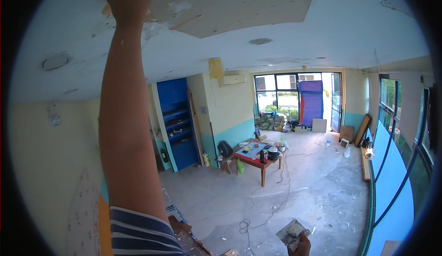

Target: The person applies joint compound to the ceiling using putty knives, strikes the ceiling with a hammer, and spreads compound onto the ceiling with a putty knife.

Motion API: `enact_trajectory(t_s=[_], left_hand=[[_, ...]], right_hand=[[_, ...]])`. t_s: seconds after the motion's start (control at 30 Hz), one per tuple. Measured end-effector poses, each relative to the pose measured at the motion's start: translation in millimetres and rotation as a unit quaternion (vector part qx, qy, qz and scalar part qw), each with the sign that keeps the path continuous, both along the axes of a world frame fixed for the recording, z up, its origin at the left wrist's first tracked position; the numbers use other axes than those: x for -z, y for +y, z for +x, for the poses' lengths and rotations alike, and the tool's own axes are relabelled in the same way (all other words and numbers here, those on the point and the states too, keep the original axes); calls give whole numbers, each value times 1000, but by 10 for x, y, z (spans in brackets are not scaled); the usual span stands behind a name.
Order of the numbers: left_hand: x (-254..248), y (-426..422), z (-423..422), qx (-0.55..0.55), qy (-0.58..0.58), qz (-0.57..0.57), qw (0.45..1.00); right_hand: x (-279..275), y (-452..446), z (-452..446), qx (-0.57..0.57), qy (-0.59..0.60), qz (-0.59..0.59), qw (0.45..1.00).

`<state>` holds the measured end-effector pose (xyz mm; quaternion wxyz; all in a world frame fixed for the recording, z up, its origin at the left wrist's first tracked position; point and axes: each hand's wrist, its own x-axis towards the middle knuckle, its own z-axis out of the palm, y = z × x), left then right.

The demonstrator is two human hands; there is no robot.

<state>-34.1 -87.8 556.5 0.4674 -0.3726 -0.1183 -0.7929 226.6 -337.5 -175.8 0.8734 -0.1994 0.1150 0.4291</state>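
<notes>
My left hand (pixel 130 0) is raised against the ceiling, with my bare forearm and striped sleeve below it. Its fingers look closed, but the top edge of the view cuts them off and whatever they grip is hidden. Right beside it is a bare tan ceiling panel (pixel 248 3) with whitish filler smears along its left side. Low in the view, my right hand (pixel 301 245) is wrapped round a broad, flat putty knife (pixel 286 242). A lump of grey-white putty (pixel 294 230) lies on its blade.
A cluttered table (pixel 264 166) stands mid-room, near blue shelving (pixel 173 113). Cables (pixel 245 226) and white debris lie on the floor (pixel 317 182). Windows (pixel 391 132) line the right wall. Filled sacks (pixel 268 121) sit by the far glass front.
</notes>
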Motion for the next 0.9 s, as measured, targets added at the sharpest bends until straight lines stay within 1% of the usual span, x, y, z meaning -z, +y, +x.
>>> enact_trajectory(t_s=[0.03,0.07,0.17,0.27,0.37,0.4,0.43,0.5,0.53,0.57,0.6,0.63,0.67,0.7,0.73,0.77,0.8,0.83,0.87,0.9], left_hand=[[-7,-107,-10,-8,-3,53,999],[2,-234,-33,0,-12,4,1000],[7,-195,-176,-5,-25,44,999],[88,-127,-284,32,-39,35,998],[357,-4,-368,102,-29,-54,993],[524,4,-328,153,-30,-101,983],[725,13,-275,203,-32,-148,968],[1161,165,-195,228,3,-182,956],[1435,271,-138,257,25,-233,938],[1737,304,-53,312,61,-299,900],[2066,528,36,375,113,-367,844],[2433,508,180,408,160,-434,787],[2816,543,317,431,199,-511,717],[3302,894,482,347,255,-611,664],[3754,922,629,358,356,-617,604],[4231,974,827,301,375,-740,469],[4754,939,899,315,489,-653,485],[5133,846,951,363,446,-737,354],[5616,849,1052,349,429,-776,303],[6018,839,1113,365,437,-792,220]], right_hand=[[-57,12,-20,-3,-1,-5,1000],[-84,20,-26,-5,-3,-9,1000],[-10,79,-63,-17,-16,-18,1000],[-154,124,-133,-3,-11,-23,1000],[-152,122,-142,-22,-19,4,1000],[-147,133,-139,-21,-16,4,1000],[-144,160,-135,-20,-14,4,1000],[-144,178,-146,-35,-17,26,999],[-140,164,-142,-51,-22,47,997],[-137,145,-136,-68,-28,67,995],[-142,153,-131,-73,-25,60,995],[-181,193,-132,-78,-23,52,995],[-245,222,-142,-84,-21,43,995],[-314,243,-178,-87,-32,41,995],[-432,278,-222,-91,-45,39,994],[-555,307,-275,-94,-56,36,993],[-706,326,-320,-112,-57,5,992],[-596,412,-291,-135,-72,41,987],[-385,562,-214,-158,-86,76,981],[-178,687,-142,-180,-98,111,973]])
